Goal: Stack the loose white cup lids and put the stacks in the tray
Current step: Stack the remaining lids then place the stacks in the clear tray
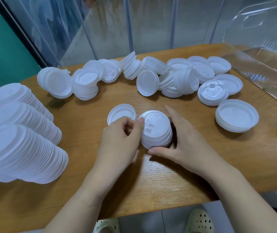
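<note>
At the bottom of the frame, two pale perforated shoes (pixel 199 220) showed below the near edge of the wooden surface (pixel 151 179). Just above them, at the centre, both hands met around a short stack of lids (pixel 156 132) standing dome-up on the surface. The right hand (pixel 181 142) cupped it from the right, thumb curled against its near base and forefinger stretched out past its far side. The left hand (pixel 122 137) had curled fingers, its thumb pressed on the stack's top edge — whether the fingers also pinched something, I could not tell. A single upturned lid (pixel 121 113) lay just beyond the left hand, touching the stack. At the left edge lay three long finished stacks (pixel 25 140) on their sides. Farther back, loose lids and short stacks (pixel 151 76) were scattered across the width of the surface. In the upper right stood a clear plastic tray (pixel 260 52) — no lids in it.
</note>
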`<action>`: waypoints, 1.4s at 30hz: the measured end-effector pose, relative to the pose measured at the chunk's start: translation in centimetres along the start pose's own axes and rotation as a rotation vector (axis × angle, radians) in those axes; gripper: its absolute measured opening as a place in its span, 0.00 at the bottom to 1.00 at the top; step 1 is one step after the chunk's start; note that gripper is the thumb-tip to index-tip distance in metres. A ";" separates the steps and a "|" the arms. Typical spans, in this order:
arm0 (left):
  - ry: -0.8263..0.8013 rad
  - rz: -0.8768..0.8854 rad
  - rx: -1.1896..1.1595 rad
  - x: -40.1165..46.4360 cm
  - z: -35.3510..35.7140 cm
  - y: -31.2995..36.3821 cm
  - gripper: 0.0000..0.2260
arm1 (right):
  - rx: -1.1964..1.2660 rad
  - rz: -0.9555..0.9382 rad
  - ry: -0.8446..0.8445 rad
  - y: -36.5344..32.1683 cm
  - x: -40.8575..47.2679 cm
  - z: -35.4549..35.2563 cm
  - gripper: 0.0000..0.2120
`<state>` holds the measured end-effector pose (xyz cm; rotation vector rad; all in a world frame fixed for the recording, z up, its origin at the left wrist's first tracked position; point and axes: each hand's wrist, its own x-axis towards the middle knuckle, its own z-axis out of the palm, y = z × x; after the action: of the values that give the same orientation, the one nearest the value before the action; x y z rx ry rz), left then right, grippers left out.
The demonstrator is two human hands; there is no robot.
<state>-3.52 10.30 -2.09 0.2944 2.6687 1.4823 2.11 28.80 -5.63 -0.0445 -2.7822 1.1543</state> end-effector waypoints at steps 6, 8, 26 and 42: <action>0.013 0.007 0.078 0.2 0.2 -0.2 0.22 | -0.027 -0.018 -0.005 -0.2 -0.1 -0.2 0.57; 0.024 0.022 0.112 0.2 0.2 -0.2 0.20 | -0.029 -0.010 -0.012 -0.3 -0.1 -0.2 0.57; 0.116 0.235 0.262 0.1 -0.3 -0.3 0.08 | -0.011 -0.055 -0.006 -0.2 -0.1 -0.1 0.39; 0.201 0.423 0.672 2.4 -1.8 -2.7 0.04 | -0.012 -0.068 0.001 -0.6 -0.5 -0.6 0.35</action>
<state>-6.49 7.90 -3.34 0.8267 3.3493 0.6275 2.67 28.75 -4.78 0.0480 -2.7674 1.1208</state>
